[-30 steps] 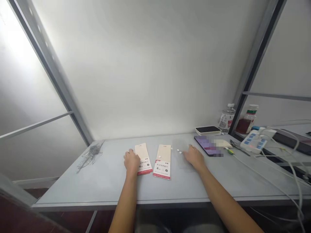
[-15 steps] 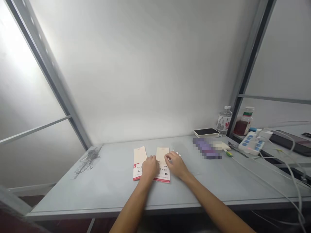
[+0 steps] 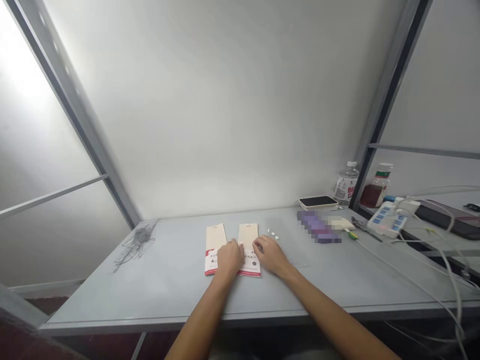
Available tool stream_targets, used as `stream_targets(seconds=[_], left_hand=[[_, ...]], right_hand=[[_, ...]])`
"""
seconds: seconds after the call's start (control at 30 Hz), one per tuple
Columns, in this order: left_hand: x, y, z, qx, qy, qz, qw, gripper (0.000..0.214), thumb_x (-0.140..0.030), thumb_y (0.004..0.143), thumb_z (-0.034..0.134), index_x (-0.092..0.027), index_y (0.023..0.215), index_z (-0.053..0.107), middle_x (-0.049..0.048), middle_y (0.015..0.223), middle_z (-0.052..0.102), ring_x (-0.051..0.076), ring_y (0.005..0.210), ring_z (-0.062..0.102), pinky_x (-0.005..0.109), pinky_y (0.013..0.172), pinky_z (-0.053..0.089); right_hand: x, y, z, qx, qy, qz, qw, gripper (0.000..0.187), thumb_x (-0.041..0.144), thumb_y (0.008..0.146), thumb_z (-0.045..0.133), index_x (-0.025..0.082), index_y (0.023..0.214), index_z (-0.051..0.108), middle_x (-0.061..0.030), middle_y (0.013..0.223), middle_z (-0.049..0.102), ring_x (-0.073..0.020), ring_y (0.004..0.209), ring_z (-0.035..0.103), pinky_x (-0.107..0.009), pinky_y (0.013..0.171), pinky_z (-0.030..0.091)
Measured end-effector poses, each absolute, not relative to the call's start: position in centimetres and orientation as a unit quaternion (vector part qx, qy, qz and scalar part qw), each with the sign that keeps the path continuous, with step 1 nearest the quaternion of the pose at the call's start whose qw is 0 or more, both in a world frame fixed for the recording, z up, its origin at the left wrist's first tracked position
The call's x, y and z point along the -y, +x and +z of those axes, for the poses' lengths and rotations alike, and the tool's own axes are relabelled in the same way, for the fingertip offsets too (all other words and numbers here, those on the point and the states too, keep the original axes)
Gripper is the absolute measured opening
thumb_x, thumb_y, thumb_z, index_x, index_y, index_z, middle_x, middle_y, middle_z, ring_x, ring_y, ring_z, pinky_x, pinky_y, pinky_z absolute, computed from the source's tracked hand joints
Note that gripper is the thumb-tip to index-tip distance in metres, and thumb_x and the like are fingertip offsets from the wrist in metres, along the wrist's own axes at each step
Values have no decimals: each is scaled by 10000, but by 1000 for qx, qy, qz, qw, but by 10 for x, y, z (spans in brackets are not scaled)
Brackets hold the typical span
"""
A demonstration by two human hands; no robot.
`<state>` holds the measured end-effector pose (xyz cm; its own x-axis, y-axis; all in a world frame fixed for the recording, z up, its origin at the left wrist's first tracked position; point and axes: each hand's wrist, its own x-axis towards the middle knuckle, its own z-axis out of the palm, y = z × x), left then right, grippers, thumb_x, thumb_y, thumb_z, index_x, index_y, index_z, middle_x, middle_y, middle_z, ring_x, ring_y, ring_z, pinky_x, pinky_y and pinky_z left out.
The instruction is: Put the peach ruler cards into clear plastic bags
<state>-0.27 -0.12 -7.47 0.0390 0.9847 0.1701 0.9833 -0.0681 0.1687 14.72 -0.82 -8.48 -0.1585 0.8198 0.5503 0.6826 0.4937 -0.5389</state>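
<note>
On the grey table (image 3: 168,285), a crumpled clear plastic wrapper (image 3: 137,245) lies at the far left. The left hand (image 3: 228,260) sits curled on the inner edge of a cream-and-red paper packet (image 3: 214,239), and the right hand (image 3: 270,255), also curled, touches a matching packet (image 3: 248,236) beside it; whether either pinches the paper, I cannot tell. Just beyond lie loose white tablets (image 3: 272,235), which a careless sweep of the right hand could scatter. Further right sit a pixelated purple object (image 3: 318,227), a plastic bottle (image 3: 347,185) and a power strip (image 3: 386,220), whose white cables (image 3: 423,285) could snag an arm
</note>
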Motion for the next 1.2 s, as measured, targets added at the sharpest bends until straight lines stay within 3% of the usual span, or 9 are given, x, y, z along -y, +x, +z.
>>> stream_targets(seconds=[0.1, 0.2, 0.33, 0.4, 0.53, 0.67, 0.73, 0.93, 1.2], left_hand=[[2, -8, -68, -689, 712, 136, -3, 350, -333, 876, 269, -134, 839, 555, 110, 772, 622, 209, 709, 598, 287, 614, 372], [3, -11, -62, -691, 705, 161, -11, 376, -331, 892, 219, -152, 830, 544, 99, 796, 625, 199, 708, 594, 278, 602, 362], [6, -7, -61, -670, 718, 187, -21, 402, -330, 901, 177, -173, 808, 535, 74, 746, 623, 189, 654, 585, 273, 573, 348], [7, -3, -63, -655, 730, 194, -26, 384, -328, 898, 200, -171, 800, 537, 73, 722, 619, 188, 637, 582, 272, 571, 345], [9, 3, -66, -620, 757, 205, -27, 319, -319, 881, 274, -168, 818, 548, 69, 729, 607, 187, 638, 576, 267, 562, 343], [10, 4, -66, -599, 768, 224, -28, 325, -300, 887, 257, -186, 1094, 480, 76, 871, 593, 189, 689, 568, 269, 555, 351], [10, 4, -66, -588, 776, 228, -28, 318, -243, 885, 259, -213, 1129, 461, 75, 935, 572, 183, 745, 559, 259, 562, 355], [9, 4, -71, -564, 796, 220, -9, 223, -99, 811, 353, -181, 839, 559, 61, 815, 541, 160, 729, 515, 239, 568, 357], [6, -1, -68, -519, 822, 228, 58, 301, -157, 842, 318, -164, 714, 590, 45, 737, 546, 117, 609, 496, 234, 578, 372]], right_hand=[[9, 147, -83, 733, -502, 92, 449, 211, 283, 823, 412, 180, 895, 582, -62, 828, 579, -182, 736, 531, -333, 718, 412], [8, 145, -81, 694, -518, 96, 491, 393, 350, 821, 422, 168, 1168, 447, -117, 1044, 531, -205, 841, 536, -362, 746, 430], [5, 140, -79, 607, -481, 291, 562, 639, 443, 767, 503, 150, 1298, 300, -160, 1235, 446, -226, 956, 541, -365, 793, 443], [5, 138, -77, 583, -441, 391, 559, 600, 475, 760, 499, 140, 1247, 392, -147, 1176, 521, -227, 923, 572, -338, 754, 468], [5, 134, -76, 595, -421, 439, 525, 454, 484, 733, 523, 109, 977, 600, -98, 847, 663, -219, 729, 614, -302, 611, 487], [5, 134, -79, 598, -437, 447, 502, 331, 395, 707, 568, 104, 855, 622, -81, 733, 659, -201, 625, 595, -291, 546, 468], [5, 135, -80, 605, -443, 443, 491, 274, 348, 710, 555, 110, 830, 620, -70, 714, 653, -190, 611, 584, -281, 538, 458], [5, 137, -82, 635, -461, 419, 457, 154, 235, 681, 506, 122, 712, 607, -18, 606, 603, -145, 550, 530, -231, 493, 403], [5, 142, -85, 657, -479, 395, 428, 135, 207, 662, 466, 136, 621, 573, 2, 543, 560, -121, 504, 483, -211, 466, 357]])
